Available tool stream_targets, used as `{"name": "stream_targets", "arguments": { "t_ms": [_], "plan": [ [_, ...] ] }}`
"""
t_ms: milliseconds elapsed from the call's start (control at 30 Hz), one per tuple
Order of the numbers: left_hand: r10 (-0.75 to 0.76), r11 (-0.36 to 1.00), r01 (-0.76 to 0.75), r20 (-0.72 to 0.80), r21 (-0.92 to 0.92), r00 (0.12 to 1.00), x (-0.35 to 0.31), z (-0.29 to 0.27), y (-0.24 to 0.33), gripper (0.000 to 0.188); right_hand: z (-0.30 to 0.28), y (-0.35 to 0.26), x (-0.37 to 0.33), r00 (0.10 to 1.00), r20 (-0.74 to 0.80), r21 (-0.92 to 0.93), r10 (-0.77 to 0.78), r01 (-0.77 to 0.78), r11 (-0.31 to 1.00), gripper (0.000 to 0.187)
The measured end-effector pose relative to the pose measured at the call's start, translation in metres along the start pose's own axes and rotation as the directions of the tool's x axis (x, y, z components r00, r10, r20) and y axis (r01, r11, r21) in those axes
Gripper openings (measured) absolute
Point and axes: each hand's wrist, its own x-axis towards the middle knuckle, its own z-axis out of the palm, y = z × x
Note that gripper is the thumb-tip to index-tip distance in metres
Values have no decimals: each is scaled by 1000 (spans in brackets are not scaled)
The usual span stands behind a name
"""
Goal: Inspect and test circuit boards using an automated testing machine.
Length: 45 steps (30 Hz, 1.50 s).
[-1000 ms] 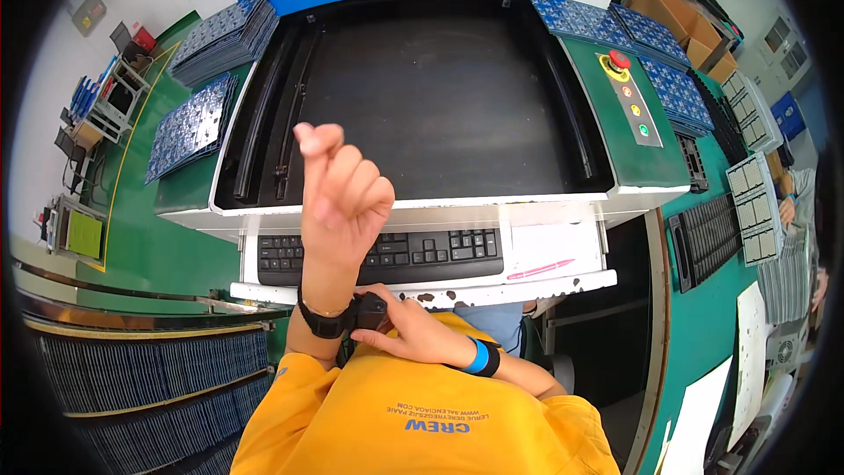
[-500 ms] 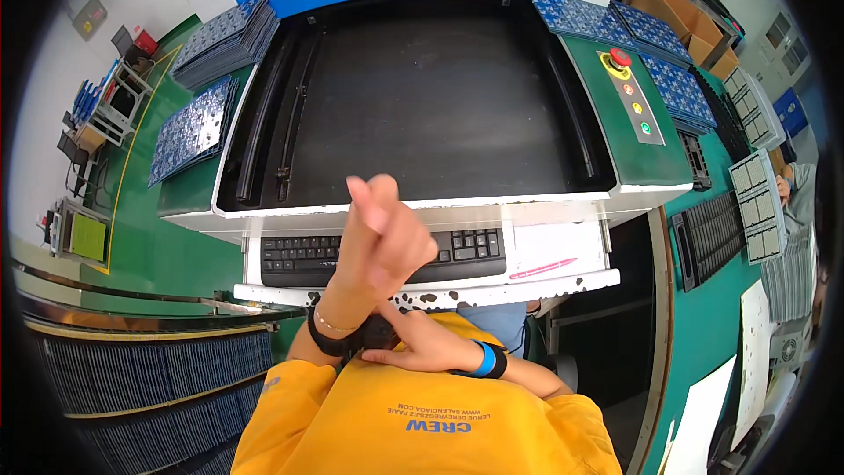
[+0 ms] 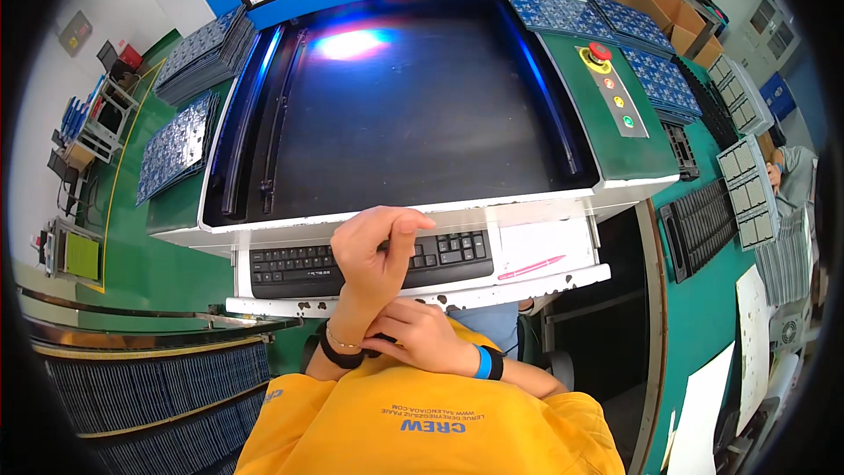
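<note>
My left hand [image 3: 376,251] is raised in front of the machine, above the keyboard [image 3: 308,271]. Its fingers are curled in and I see nothing held in them. A thin bracelet [image 3: 345,345] and a black wristband [image 3: 338,354] circle that wrist. My right hand [image 3: 422,334] reaches across from the right with its fingers bent round the left wrist, just above the bracelet. Its fingertips are partly hidden. A blue and black band [image 3: 490,362] is on the right wrist.
Ahead lies the machine's black bed [image 3: 413,114], with a red stop button [image 3: 599,52] to its right. Stacked blue circuit panels [image 3: 180,145] flank it. A pink pen [image 3: 532,267] rests on the keyboard tray. Another person's hand [image 3: 774,176] is at far right.
Blue and white light now shines on the machine bed. My left hand has turned at the wrist, and my right hand's fingers have closed in round that wrist. The view has shifted slightly.
</note>
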Motion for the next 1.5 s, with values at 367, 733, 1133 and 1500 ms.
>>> {"name": "stream_targets", "arguments": {
  "t_ms": [367,733,1133,1500],
  "plan": [
    [-295,911,269,-39,-314,955,4,7,0,31,-5,4,5,978,-113,-132,-175,160,978,14],
    [-419,725,418,132,-548,899,-3,7,-8,35,-11,5,11,942,-99,-311,-321,277,909,13],
    [-269,263,394,325,-881,907,1,4,17,29,-8,7,-3,973,83,320,214,-230,919,30],
    [269,772,85,445,-629,854,-41,28,38,14,1,14,-10,932,312,622,182,-346,703,41]
  ]
}}
